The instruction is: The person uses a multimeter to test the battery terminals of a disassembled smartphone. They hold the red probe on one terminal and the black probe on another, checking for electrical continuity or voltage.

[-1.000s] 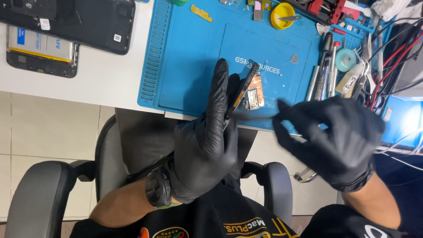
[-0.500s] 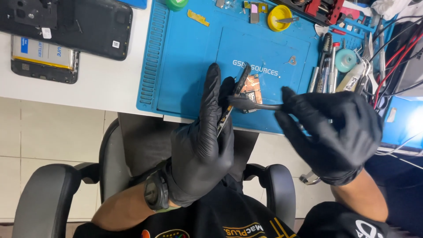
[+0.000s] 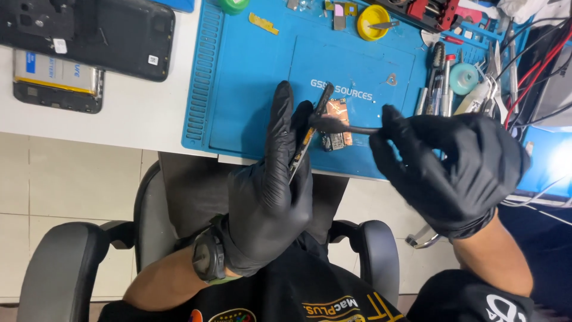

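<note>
Over the blue rubber mat (image 3: 250,95) at the white desk's (image 3: 143,116) near edge, the gloved left hand (image 3: 271,197) gripped a narrow dark circuit strip (image 3: 310,128) upright while the right hand (image 3: 459,170) pinched a black brush (image 3: 342,126) against it, apparently mid-cleaning, which called for light, steady strokes.

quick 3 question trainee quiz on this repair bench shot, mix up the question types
1. True or false: the left hand holds a narrow circuit board upright on edge.
2. What does the right hand hold? A) black brush-like tool B) hammer C) mug
3. What colour is the work mat?

Key: 1 true; 2 A; 3 blue.
</note>
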